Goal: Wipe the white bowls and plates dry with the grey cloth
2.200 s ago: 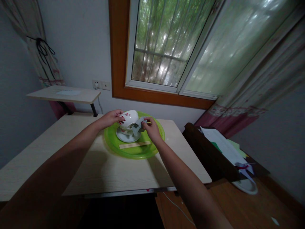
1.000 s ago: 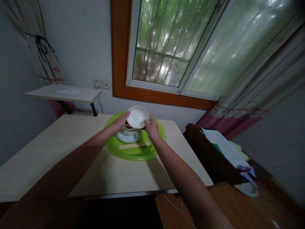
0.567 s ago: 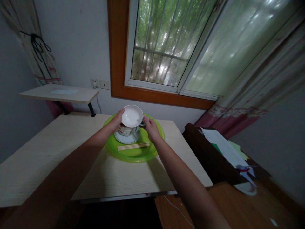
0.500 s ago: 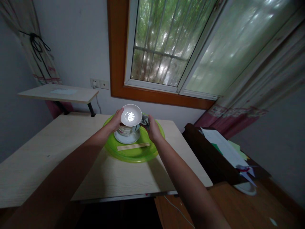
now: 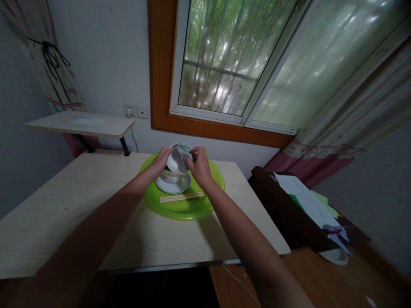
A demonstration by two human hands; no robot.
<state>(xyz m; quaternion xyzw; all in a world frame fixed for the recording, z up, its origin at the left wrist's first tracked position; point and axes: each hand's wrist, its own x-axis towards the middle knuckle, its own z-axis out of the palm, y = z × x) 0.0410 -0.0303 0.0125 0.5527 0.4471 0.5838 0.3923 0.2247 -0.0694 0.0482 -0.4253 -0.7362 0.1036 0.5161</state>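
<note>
L hand (image 5: 159, 162) holds wht bowl (image 5: 175, 163); R hand (image 5: 199, 164), cloth (image 5: 184, 150) inside.

Bowl (image 5: 174, 164) partly behind cloth (image 5: 184, 151)

Left hand (image 5: 160, 161), right hand (image 5: 199, 164) bare; left forearm (image 5: 105, 214), right forearm (image 5: 240, 226) bare, slim at wrists, broader below.
</note>
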